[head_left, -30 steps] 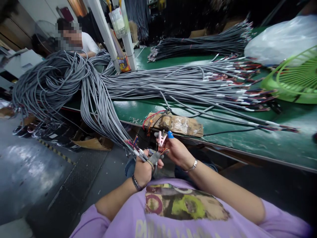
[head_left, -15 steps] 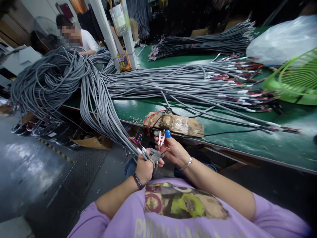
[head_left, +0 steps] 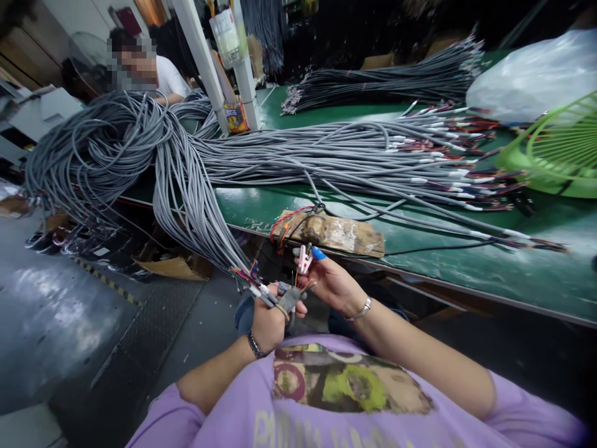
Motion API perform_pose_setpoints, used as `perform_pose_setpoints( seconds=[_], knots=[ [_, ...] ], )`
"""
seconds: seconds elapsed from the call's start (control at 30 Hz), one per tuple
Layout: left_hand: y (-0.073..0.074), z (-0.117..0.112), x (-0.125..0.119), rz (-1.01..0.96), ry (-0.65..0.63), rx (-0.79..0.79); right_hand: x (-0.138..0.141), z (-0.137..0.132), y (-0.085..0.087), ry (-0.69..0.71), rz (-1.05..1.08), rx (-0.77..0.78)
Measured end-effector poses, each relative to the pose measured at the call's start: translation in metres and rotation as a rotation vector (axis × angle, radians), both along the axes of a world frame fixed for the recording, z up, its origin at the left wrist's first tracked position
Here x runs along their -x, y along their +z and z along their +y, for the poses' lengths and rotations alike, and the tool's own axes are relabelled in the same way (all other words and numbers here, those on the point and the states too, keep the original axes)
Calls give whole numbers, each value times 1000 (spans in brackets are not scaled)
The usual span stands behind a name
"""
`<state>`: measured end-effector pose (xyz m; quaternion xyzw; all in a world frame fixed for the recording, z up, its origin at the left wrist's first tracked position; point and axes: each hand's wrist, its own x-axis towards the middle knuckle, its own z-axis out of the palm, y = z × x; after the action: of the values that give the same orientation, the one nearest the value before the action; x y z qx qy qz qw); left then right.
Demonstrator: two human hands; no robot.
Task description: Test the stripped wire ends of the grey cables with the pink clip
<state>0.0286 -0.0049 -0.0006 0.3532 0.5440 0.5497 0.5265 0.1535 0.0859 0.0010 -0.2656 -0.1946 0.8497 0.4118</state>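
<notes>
Low in front of the bench, my left hand [head_left: 269,323] is closed round the ends of several grey cables [head_left: 262,292], its thumb wrapped in a grey cover [head_left: 290,300]. Thin coloured wires [head_left: 305,287] stick out past that thumb. My right hand [head_left: 336,285], a blue cot [head_left: 318,253] on its thumb, pinches a small pink clip [head_left: 305,260]. An orange wire runs just below the clip; whether the clip bites it cannot be made out. The held cables hang from the thick grey bundle [head_left: 186,180] draped over the bench edge.
A worn wooden block [head_left: 338,233] with red and black leads sits on the edge of the green bench [head_left: 527,274]. Behind lie black cables [head_left: 382,84], a plastic bag [head_left: 536,74] and a green fan [head_left: 559,149]. Another person [head_left: 170,78] sits beyond a white post [head_left: 198,53].
My left hand has shifted slightly left with its cables. My right hand, with the pink clip, has moved a little to the right, widening the gap between the hands.
</notes>
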Motion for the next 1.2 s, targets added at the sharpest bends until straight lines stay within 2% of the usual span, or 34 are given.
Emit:
perform_pose_setpoints(
  seconds=[0.13, 0.27, 0.33, 0.57, 0.73, 0.97, 1.2],
  knots=[
    [1, 4, -4, -22, 56, -16, 3, -2, -2, -16, -30, -57],
    [4, 10, -10, -29, 56, -26, 3, -6, -10, -137, -264, -277],
    [4, 13, -12, -26, 52, -18, 3, -5, -15, -178, -346, -340],
    [1, 19, -14, -9, 44, 9, 9, 3, -16, 38, -8, -100],
    [-4, 17, -13, 5, 22, -10, 11, 5, -15, 3, 77, 17],
    [-14, 12, -9, 41, -6, -10, 12, 3, -20, 6, 74, 2],
    [-7, 7, -7, 32, 12, -4, 7, -3, -21, -65, 111, -37]
  ],
)
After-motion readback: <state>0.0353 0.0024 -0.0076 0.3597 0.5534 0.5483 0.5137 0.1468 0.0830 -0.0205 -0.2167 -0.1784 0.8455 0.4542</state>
